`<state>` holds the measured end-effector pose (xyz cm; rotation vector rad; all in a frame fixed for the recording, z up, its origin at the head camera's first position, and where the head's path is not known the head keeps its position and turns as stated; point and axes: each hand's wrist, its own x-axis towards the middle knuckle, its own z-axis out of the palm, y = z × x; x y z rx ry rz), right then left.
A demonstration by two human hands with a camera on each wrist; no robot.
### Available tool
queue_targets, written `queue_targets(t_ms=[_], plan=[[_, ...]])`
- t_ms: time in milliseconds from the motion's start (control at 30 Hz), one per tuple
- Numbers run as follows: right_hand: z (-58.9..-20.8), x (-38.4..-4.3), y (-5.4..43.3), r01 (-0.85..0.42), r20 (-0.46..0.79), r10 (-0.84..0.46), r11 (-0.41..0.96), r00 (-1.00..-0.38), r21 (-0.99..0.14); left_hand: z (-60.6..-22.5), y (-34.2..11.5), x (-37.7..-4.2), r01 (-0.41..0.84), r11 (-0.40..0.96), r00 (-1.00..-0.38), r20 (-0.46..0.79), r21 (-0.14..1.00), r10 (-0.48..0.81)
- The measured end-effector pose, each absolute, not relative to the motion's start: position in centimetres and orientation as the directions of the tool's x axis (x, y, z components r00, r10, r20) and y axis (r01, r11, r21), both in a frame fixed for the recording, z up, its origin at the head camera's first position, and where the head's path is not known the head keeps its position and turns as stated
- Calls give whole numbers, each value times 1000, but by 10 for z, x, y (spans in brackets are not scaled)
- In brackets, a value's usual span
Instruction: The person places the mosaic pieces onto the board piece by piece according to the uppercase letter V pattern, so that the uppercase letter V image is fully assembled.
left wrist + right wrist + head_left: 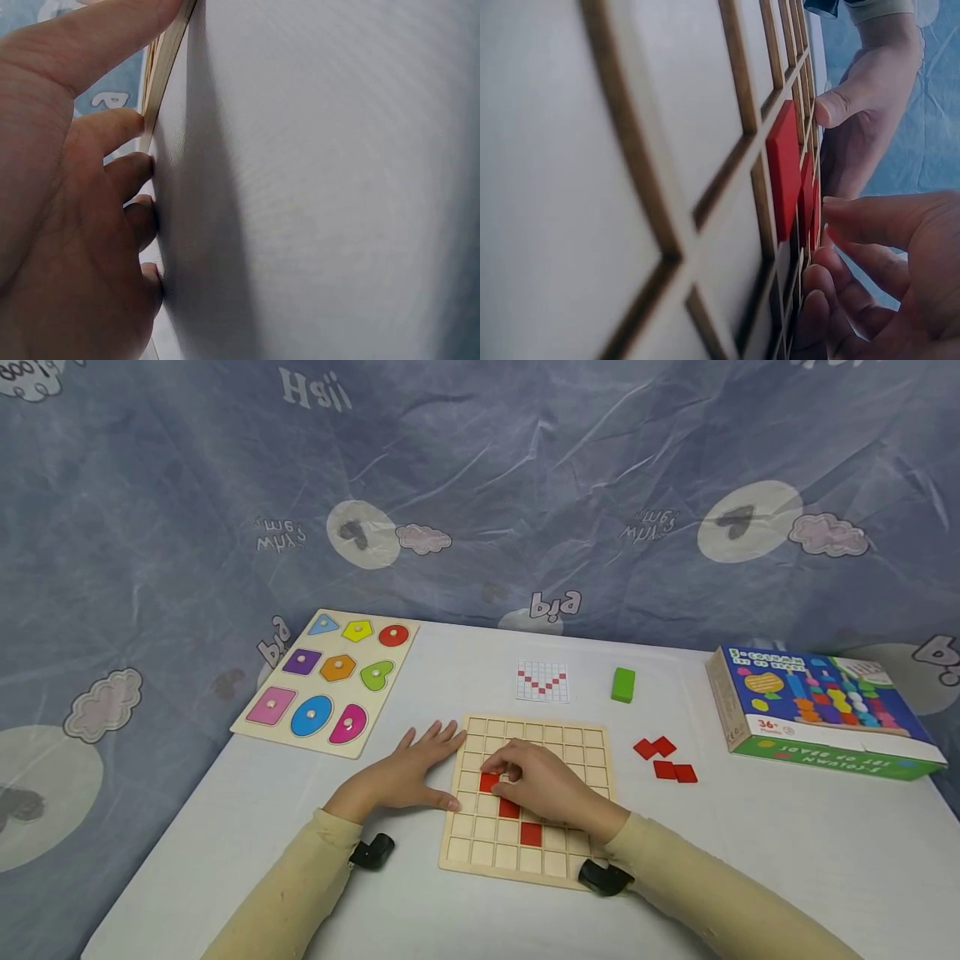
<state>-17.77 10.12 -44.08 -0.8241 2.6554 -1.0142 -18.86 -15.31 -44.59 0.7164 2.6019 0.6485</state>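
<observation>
Head view: grasping a red tile (488, 782) in the pinching grip of the right hand (543, 781), toward ten o'clock on the grid board (460, 850), near two seated tiles (531, 835) toward five o'clock; touching the board's nine o'clock edge with the left hand (408, 772), spread in a released grip; with four loose tiles (664, 770) on the table (750, 877) past three o'clock.
</observation>
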Motion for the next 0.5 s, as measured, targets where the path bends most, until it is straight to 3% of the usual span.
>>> queue_targets(t_ms=[500], plan=[[-434, -172, 120, -386, 24, -523, 595, -852, -705, -446, -153, -188, 376, 766, -810, -217, 521, 545]])
